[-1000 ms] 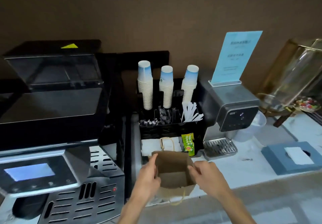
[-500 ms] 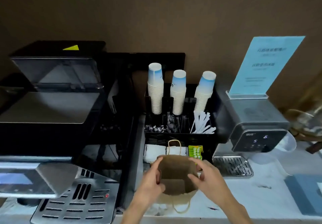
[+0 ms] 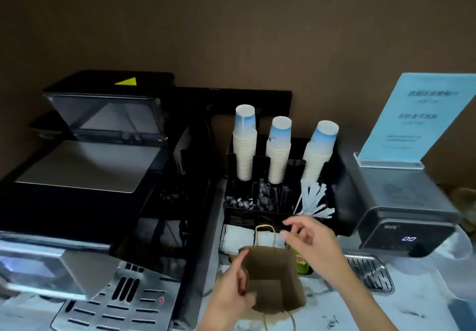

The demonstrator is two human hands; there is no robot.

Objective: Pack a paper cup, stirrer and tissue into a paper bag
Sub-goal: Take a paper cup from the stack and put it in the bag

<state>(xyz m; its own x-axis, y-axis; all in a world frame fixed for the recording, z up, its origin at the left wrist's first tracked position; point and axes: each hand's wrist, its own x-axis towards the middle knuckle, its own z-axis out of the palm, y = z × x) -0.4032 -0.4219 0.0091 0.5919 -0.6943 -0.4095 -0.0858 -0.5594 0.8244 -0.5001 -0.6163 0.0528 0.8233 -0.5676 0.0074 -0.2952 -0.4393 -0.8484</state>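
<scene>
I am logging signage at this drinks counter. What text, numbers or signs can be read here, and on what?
"00": lit display on the grey dispenser.
Yellow triangle, no words: black lid of the coffee machine.
Blue sign: printed lines, too blurred to read.
Paper cups: small print, unreadable.
Green packet: red logo, unreadable.

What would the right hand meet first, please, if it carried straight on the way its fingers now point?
Probably the front edge of the black organizer, near the white stirrers. The right hand is open and points up-left over the paper bag; depth is unclear.
</scene>
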